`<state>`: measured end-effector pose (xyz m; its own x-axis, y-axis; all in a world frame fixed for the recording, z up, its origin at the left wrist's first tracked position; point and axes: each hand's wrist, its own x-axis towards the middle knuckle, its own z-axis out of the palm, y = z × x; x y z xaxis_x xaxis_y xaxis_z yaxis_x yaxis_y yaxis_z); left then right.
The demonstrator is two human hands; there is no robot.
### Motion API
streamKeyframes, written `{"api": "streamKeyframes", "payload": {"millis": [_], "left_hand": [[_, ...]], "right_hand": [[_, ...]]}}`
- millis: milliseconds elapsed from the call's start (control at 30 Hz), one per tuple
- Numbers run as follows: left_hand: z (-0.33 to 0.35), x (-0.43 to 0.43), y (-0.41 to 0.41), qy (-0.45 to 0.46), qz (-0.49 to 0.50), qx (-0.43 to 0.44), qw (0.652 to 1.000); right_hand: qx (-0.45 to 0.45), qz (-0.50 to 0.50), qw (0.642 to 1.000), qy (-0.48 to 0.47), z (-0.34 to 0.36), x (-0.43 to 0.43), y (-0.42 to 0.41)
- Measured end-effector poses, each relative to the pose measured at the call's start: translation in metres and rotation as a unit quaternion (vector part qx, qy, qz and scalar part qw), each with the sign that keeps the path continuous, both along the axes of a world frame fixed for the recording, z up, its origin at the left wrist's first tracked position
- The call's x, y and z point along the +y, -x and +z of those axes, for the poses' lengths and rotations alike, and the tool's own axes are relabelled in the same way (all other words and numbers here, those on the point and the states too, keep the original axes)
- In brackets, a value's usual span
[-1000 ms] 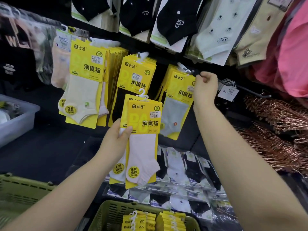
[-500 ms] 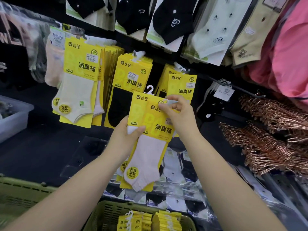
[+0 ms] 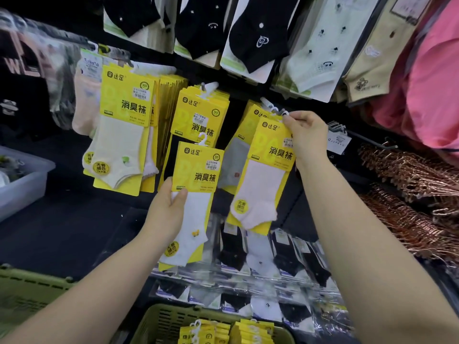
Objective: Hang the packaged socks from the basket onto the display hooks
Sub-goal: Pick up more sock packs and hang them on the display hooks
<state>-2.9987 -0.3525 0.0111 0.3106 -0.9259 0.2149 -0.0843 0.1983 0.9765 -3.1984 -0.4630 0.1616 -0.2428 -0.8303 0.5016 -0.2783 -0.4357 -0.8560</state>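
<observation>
At lower centre you see the white-sock pack: yellow card, white sock with a small yellow motif. Right of it, the pink-sock pack is yellow with a pale pink sock. At the bottom, your basket is olive green. The top-row socks are black with white motifs, and the hangers at right are copper-coloured.

Head view — close, looking forward and down at the sock display

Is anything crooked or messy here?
The pink sock pack tilts sideways while the right hand pinches its top by the display hook. On the right, copper hangers lie in a tangled heap.
</observation>
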Motion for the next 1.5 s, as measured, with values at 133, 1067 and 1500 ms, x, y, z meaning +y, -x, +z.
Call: {"api": "streamKeyframes", "payload": {"millis": [133, 1067, 1500], "left_hand": [[0.003, 0.002, 0.001, 0.001, -0.009, 0.001, 1.000], [0.010, 0.003, 0.023, -0.025, -0.147, 0.014, 0.989], [0.009, 0.013, 0.034, -0.047, -0.153, 0.009, 0.987]], "right_hand": [[-0.028, 0.010, 1.000, 0.004, 0.002, -0.013, -0.006], [-0.029, 0.014, 0.999, -0.035, -0.026, 0.030, 0.002], [-0.030, -0.057, 0.987, -0.146, -0.002, -0.045, -0.024]]}}
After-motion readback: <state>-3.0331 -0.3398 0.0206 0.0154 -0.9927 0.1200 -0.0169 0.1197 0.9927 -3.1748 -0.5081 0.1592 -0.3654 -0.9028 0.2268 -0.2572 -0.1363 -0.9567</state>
